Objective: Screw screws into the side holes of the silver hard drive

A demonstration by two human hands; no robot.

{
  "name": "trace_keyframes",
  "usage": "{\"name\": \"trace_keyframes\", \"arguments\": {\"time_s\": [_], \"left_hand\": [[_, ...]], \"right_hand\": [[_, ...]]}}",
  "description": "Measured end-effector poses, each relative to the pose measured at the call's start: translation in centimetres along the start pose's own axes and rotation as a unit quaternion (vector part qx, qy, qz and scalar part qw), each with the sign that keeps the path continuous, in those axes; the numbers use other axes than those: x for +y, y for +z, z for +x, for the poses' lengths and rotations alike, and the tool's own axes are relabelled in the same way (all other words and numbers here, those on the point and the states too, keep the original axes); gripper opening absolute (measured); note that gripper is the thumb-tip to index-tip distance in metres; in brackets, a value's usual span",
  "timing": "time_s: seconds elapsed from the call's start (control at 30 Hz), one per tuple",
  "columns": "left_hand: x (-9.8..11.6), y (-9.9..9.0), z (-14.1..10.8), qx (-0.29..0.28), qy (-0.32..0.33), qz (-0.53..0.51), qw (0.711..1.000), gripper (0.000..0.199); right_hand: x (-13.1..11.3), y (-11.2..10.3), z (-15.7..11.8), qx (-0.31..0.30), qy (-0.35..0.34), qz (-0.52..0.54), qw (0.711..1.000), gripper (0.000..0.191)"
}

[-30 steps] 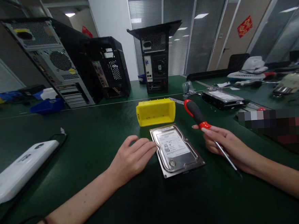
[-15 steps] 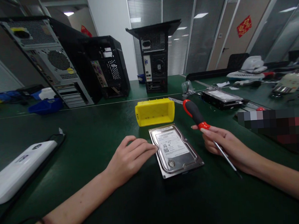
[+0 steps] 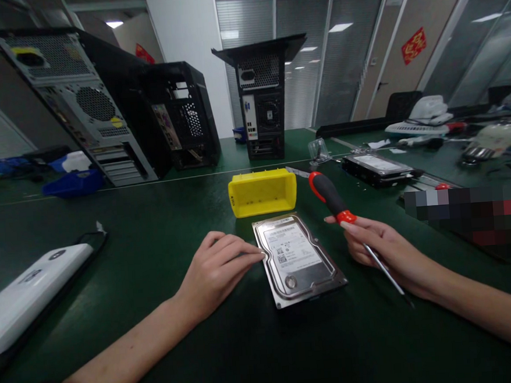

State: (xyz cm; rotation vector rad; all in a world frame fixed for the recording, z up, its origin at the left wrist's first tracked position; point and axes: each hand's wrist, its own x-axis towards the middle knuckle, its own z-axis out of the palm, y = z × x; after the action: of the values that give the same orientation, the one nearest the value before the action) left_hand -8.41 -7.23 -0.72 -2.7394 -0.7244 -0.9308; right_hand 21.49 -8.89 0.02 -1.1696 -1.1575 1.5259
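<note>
A silver hard drive (image 3: pixel 296 257) lies flat on the green table, label side up, in front of me. My left hand (image 3: pixel 219 267) rests palm down on the table at the drive's left edge, with the fingertips touching it. My right hand (image 3: pixel 384 249) sits to the right of the drive and holds a screwdriver (image 3: pixel 337 206) with a black and red handle. The handle points up and away, and the thin shaft runs back under my wrist. A yellow plastic bin (image 3: pixel 262 192) lies on its side just behind the drive.
Three opened computer towers (image 3: pixel 96 103) (image 3: pixel 184 115) (image 3: pixel 262 106) stand at the back. A second hard drive (image 3: pixel 379 168) lies at the right rear. A white device (image 3: pixel 30 295) with a black cable lies at the left, and blue bins (image 3: pixel 75 182) sit behind it.
The view has shifted slightly; both hands and the drive keep their places relative to each other.
</note>
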Motion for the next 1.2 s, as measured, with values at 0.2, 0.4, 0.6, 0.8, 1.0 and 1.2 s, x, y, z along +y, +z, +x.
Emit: {"name": "trace_keyframes", "arguments": {"time_s": [0.2,0.4,0.6,0.8,1.0,1.2], "left_hand": [[0.0,0.0,-0.2,0.001,0.005,0.01,1.0,0.023],[0.1,-0.2,-0.1,-0.004,-0.032,0.002,0.999,0.02],[0.1,-0.6,0.4,-0.051,-0.086,-0.029,0.995,0.018],[-0.3,-0.4,0.2,-0.035,-0.073,-0.054,0.995,0.019],[-0.6,-0.2,-0.1,-0.021,-0.068,-0.066,0.995,0.018],[-0.5,-0.3,0.0,-0.006,-0.083,-0.057,0.995,0.012]], "right_hand": [[0.2,-0.2,0.1,-0.001,-0.004,0.0,1.0,0.051],[0.1,0.0,0.0,-0.002,-0.004,0.002,1.0,0.049],[-0.1,0.2,0.0,0.012,-0.025,0.033,0.999,0.046],[-0.9,-0.3,-0.2,0.026,-0.051,0.01,0.998,0.045],[-5.6,3.0,0.1,-0.004,-0.148,-0.099,0.984,0.035],[-7.2,9.3,3.7,-0.085,-0.257,-0.097,0.958,0.026]]}}
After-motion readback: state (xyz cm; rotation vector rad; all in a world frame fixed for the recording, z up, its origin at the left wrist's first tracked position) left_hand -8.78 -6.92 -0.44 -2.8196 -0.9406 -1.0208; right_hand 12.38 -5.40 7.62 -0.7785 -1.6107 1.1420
